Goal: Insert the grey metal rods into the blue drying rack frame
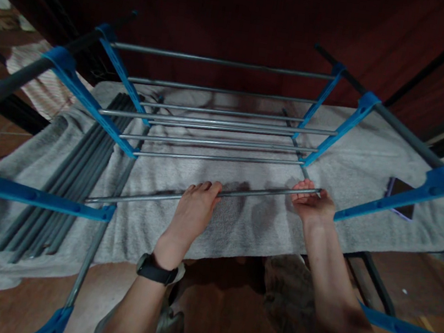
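Both my hands grip one thin grey metal rod (pixel 260 193) that lies crosswise in front of me. My left hand (pixel 196 207) holds it near its middle, and a black watch sits on that wrist. My right hand (pixel 312 201) is closed around the rod's right end. The rod's left end reaches a blue plastic bracket (pixel 30 194) of a drying rack. The rack's frame (pixel 217 143) has several grey rods set between blue side brackets and stands over a grey towel (pixel 237 230).
A bundle of loose grey rods (pixel 74 178) lies on the towel at the left. A dark phone (pixel 401 196) rests on the towel at the right. Blue brackets on grey poles jut out at both sides. Reddish tiled floor lies below.
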{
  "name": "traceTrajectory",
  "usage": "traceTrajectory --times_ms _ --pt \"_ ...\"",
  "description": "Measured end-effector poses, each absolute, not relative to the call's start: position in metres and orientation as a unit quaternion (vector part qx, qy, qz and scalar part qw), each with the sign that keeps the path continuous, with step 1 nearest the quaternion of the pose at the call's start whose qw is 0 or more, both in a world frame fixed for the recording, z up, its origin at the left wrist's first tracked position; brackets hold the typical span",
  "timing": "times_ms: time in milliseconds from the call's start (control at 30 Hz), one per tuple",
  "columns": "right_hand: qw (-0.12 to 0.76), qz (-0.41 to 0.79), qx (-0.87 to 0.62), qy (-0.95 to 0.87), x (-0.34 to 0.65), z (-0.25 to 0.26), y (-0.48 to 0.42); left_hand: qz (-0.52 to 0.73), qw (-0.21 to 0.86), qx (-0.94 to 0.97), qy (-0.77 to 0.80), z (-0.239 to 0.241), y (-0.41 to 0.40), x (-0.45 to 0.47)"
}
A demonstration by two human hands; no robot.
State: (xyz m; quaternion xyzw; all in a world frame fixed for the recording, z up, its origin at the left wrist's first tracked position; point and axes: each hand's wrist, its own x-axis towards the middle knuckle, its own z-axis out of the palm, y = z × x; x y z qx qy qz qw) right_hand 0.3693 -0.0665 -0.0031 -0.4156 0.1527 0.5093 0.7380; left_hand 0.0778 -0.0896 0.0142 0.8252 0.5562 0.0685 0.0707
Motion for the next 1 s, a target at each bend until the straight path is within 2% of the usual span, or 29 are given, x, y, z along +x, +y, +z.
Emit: traceTrajectory --times_ms 533,1000 --pt "0.724 0.518 -0.44 0.116 0.359 -0.006 -0.065 0.047 0.05 0.834 0.547 0.01 -0.09 0.079" --pt "0.653 0.589 -0.467 0.088 0.321 -0.008 -0.068 0.075 0.088 0.84 0.529 0.007 -0.089 0.085"
